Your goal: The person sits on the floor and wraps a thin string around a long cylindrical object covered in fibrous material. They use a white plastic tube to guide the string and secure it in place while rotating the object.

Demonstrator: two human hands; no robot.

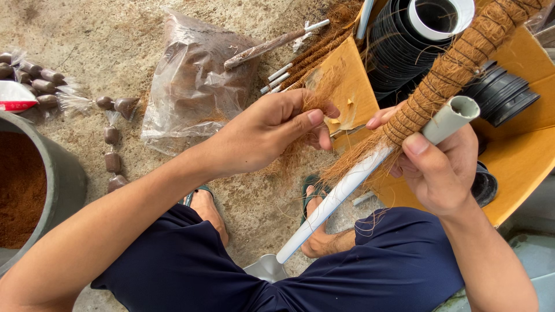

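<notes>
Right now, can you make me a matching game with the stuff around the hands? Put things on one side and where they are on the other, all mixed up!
Things:
1. white pipe
2. clear plastic bag
3. stack of black pots
4. grey bucket

Places or states:
A. in the cardboard box
B. at the far left, with brown powder inside
C. gripped by the right hand, partly wrapped in coconut fibre
D. lying on the concrete floor above the left hand

Pairs: 1-C, 2-D, 3-A, 4-B

Hands: left hand [272, 130] pinching coconut fibre [315, 101], right hand [436, 170] around white pipe [341, 196].
</notes>
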